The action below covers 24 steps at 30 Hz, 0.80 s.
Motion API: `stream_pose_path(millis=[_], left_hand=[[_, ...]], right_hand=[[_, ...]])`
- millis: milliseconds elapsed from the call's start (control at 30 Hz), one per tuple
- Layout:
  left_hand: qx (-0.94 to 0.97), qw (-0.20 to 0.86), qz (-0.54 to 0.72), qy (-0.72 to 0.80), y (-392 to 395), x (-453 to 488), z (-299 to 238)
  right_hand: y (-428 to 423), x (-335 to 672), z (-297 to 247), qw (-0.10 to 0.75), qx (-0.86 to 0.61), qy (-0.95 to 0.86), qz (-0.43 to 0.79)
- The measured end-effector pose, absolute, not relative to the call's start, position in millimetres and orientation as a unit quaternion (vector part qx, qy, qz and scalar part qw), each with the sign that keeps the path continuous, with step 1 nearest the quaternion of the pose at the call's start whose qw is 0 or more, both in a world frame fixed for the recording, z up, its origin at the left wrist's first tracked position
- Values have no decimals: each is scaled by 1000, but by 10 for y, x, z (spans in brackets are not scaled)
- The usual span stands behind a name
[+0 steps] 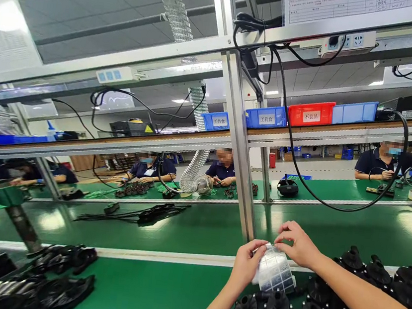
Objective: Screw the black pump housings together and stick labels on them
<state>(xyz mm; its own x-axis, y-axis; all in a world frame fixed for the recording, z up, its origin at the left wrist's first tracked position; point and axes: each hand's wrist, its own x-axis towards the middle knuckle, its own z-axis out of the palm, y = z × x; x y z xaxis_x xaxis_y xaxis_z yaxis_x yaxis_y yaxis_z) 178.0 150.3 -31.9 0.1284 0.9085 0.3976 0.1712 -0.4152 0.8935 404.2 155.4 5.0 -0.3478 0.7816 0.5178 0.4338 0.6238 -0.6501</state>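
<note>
My left hand [247, 262] grips the left side of a small roll of clear label stickers [274, 272], fingers curled round it. Over the roll's top edge, my right hand [297, 243] pinches with thumb and fingertips pressed together on the strip. Both hands hover above the green work surface [159, 289]. Just below them stand several black round plastic parts with raised hubs [278, 303], spreading to the right [376, 268].
Piles of black plastic parts [61, 257] lie at the left. A metal frame post [242, 149] rises just behind my hands. Black cables [138, 214] lie on the belt beyond. Across the line, several people in dark shirts [222, 169] sit working. Blue and red bins [310, 113] line the shelf.
</note>
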Motion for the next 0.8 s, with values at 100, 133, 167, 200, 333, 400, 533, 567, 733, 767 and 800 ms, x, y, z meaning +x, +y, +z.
stream_pose_path(millis=[100, 133, 167, 200, 333, 400, 533, 567, 733, 767, 800], left_hand=[[657, 365, 522, 403, 1482, 1793, -296], [655, 371, 521, 401, 1476, 1797, -288], [653, 379, 520, 398, 1472, 1800, -280], [650, 389, 519, 396, 1471, 1802, -274], [625, 423, 522, 398, 1490, 1796, -273], [617, 424, 525, 405, 1500, 1793, -283], [617, 414, 528, 411, 1486, 1808, -288], [619, 412, 528, 411, 1475, 1816, -282], [645, 406, 513, 395, 1395, 1866, -215], [653, 403, 508, 391, 1378, 1874, -198], [662, 399, 503, 387, 1363, 1880, -181]], right_hand=[[1533, 4047, 68, 434, -364, -796, 214], [1530, 4048, 62, 431, -363, -795, 222], [1529, 4048, 53, 428, -364, -795, 231], [1529, 4048, 42, 425, -366, -793, 237], [1532, 4041, 19, 436, -373, -784, 237], [1522, 4035, 32, 445, -366, -784, 231], [1479, 4019, 89, 460, -331, -794, 221], [1471, 4015, 103, 467, -322, -794, 221], [1476, 3975, 96, 501, -289, -778, 246], [1484, 3963, 76, 502, -279, -779, 253], [1493, 3952, 53, 500, -270, -781, 259]])
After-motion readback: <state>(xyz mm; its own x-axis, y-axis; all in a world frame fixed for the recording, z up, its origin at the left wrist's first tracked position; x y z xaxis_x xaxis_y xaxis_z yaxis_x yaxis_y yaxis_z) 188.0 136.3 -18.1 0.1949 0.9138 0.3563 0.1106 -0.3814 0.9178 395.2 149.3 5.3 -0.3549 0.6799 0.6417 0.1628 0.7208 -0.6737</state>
